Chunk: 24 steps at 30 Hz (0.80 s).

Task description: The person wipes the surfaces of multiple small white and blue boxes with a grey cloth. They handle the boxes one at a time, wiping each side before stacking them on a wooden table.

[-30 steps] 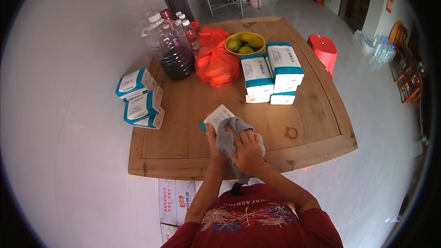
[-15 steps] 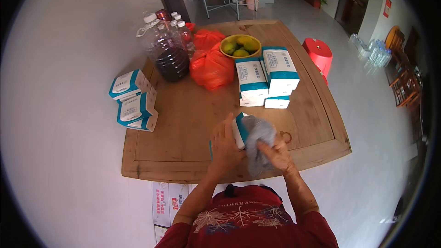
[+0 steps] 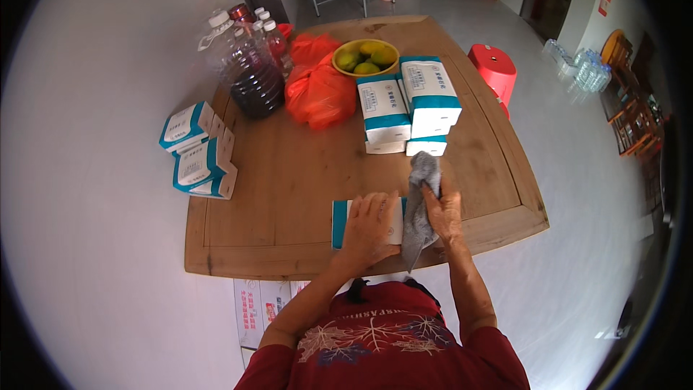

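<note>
A white and teal tissue pack [image 3: 339,225] lies flat near the front edge of the wooden table [image 3: 289,173]. My left hand [image 3: 369,227] is laid across its top, fingers curved over it and holding it down. In my right hand [image 3: 444,211] a grey cloth [image 3: 418,218] is bunched between thumb and fingers. The cloth hangs against the right end of the pack and partly covers it. Ahead of the cloth, more tissue packs [image 3: 431,94] are stacked in two piles.
Several more tissue packs [image 3: 196,162] are piled at the table's left edge. Further back stand a large jug of dark liquid [image 3: 256,90], orange-red plastic bags [image 3: 321,94] and a yellow bowl [image 3: 337,65] of green-yellow fruit. A red stool [image 3: 494,68] is beyond the right edge.
The tissue pack, tilted up before, now lies flat under my left hand. My right hand has turned more upright, and the cloth has moved slightly right. The whole view has shifted a little.
</note>
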Motion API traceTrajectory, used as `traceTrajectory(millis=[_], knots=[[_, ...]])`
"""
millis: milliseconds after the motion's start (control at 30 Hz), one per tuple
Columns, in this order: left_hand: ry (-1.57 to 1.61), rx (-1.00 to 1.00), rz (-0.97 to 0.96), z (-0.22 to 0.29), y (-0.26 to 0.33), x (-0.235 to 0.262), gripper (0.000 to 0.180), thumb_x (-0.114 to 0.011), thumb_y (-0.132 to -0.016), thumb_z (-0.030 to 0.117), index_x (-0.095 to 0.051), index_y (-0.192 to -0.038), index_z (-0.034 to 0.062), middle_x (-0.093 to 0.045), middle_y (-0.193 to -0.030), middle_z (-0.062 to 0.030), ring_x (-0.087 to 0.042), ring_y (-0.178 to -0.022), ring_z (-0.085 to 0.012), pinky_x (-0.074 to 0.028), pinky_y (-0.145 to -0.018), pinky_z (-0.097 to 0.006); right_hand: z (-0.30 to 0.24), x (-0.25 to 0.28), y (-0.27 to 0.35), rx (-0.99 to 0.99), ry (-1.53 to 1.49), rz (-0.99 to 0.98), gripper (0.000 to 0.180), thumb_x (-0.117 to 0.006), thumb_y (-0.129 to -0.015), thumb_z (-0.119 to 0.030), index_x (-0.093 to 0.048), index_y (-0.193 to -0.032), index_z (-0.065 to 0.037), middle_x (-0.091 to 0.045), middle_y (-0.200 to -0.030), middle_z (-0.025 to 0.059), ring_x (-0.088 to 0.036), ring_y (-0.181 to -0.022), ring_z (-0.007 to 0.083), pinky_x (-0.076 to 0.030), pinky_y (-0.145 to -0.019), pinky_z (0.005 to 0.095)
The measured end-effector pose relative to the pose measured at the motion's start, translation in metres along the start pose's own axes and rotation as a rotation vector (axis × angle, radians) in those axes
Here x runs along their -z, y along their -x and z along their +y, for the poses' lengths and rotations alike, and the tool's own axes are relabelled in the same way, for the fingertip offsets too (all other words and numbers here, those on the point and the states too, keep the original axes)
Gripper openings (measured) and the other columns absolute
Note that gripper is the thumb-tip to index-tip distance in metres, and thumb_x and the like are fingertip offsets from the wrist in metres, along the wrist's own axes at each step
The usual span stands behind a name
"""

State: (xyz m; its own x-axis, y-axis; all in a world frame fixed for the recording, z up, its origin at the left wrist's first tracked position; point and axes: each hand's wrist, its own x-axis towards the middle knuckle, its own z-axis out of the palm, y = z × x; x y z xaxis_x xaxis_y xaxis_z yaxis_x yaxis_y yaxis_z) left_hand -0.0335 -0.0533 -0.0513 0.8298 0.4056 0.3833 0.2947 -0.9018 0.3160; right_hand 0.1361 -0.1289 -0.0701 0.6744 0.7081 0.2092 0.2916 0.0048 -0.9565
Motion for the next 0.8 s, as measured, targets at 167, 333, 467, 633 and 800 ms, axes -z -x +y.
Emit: traceTrajectory(millis=[167,333,467,633,800], knots=[[0.125,0.193,0.072,-0.029,0.024,0.031,0.118,-0.084,-0.049,0.045,-0.023,-0.140,0.0011,-0.035,-0.134,-0.0199,-0.030,-0.129,-0.0354,-0.022,-0.107,-0.048,-0.012,-0.011,0.019,0.401,0.448,-0.207,0.046,-0.065,-0.078,-0.021,-0.055,-0.119,-0.002,-0.058,-0.105,0.0189,-0.055,-0.099,0.0329,-0.041,-0.082,0.0457],[0.667,0.317,-0.019,-0.065,0.039,0.012,0.130,-0.090,-0.047,0.035,-0.008,-0.144,0.0039,-0.029,-0.140,-0.0194,-0.030,-0.130,-0.0333,-0.027,-0.106,-0.044,-0.033,-0.034,0.038,0.648,0.844,-0.357,0.055,-0.064,-0.076,-0.032,-0.055,-0.122,-0.003,-0.055,-0.112,0.0135,-0.046,-0.111,0.0281,-0.031,-0.090,0.0449],[0.964,0.336,0.071,-0.070,0.048,-0.003,0.138,-0.091,-0.050,0.025,0.007,-0.145,0.0072,-0.027,-0.141,-0.0183,-0.032,-0.130,-0.0308,-0.030,-0.106,-0.040,-0.040,-0.050,0.038,0.657,0.895,-0.350,0.053,-0.064,-0.075,-0.029,-0.057,-0.120,-0.004,-0.056,-0.108,0.0117,-0.048,-0.105,0.0271,-0.033,-0.086,0.0438],[1.167,0.199,0.093,-0.080,0.050,-0.009,0.136,-0.089,-0.055,0.020,0.014,-0.144,0.0088,-0.035,-0.137,-0.0175,-0.038,-0.127,-0.0288,-0.031,-0.106,-0.038,-0.055,-0.090,0.033,0.698,0.802,-0.435,0.046,-0.062,-0.075,-0.028,-0.060,-0.115,-0.005,-0.056,-0.103,0.0102,-0.048,-0.101,0.0257,-0.034,-0.083,0.0431],[1.138,0.288,0.081,-0.079,0.049,0.001,0.136,-0.088,-0.056,0.017,0.015,-0.144,0.0087,-0.039,-0.135,-0.0155,-0.041,-0.125,-0.0273,-0.032,-0.106,-0.039,-0.055,-0.095,0.023,0.785,0.728,-0.611,0.044,-0.063,-0.074,-0.028,-0.061,-0.113,-0.007,-0.056,-0.100,0.0075,-0.048,-0.099,0.0249,-0.034,-0.083,0.0432]])
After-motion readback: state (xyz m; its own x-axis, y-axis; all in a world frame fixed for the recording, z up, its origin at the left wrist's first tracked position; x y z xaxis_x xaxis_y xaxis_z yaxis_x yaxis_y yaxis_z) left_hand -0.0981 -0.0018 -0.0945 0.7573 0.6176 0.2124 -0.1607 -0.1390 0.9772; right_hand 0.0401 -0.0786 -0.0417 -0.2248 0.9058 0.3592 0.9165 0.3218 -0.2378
